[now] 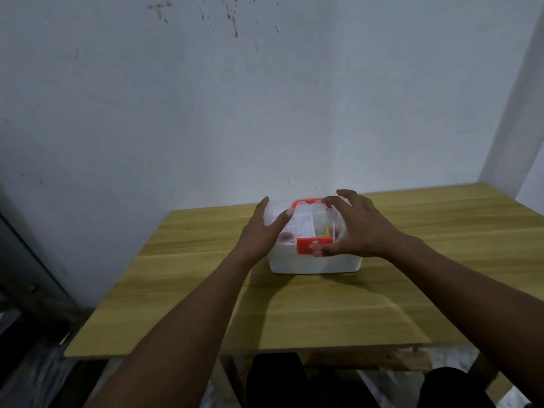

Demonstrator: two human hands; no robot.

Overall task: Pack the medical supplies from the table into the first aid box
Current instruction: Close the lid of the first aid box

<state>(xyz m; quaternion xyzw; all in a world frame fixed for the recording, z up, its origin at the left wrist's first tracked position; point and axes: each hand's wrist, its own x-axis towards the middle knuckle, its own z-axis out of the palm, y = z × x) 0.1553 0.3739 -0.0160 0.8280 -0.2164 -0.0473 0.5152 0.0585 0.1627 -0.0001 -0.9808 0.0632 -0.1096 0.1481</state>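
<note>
A white first aid box stands on the wooden table, near the wall. Its clear lid lies over the top, with a red handle and a red clasp bearing a white cross at the front. Through the lid I make out a roll of tape and some yellow items. My left hand rests on the lid's left side, fingers spread. My right hand covers the lid's right side, its thumb touching the clasp.
A pale wall rises right behind the table. A dark frame or door stands at the far left. Below the table's front edge I see dark-clothed knees and a wooden crossbar.
</note>
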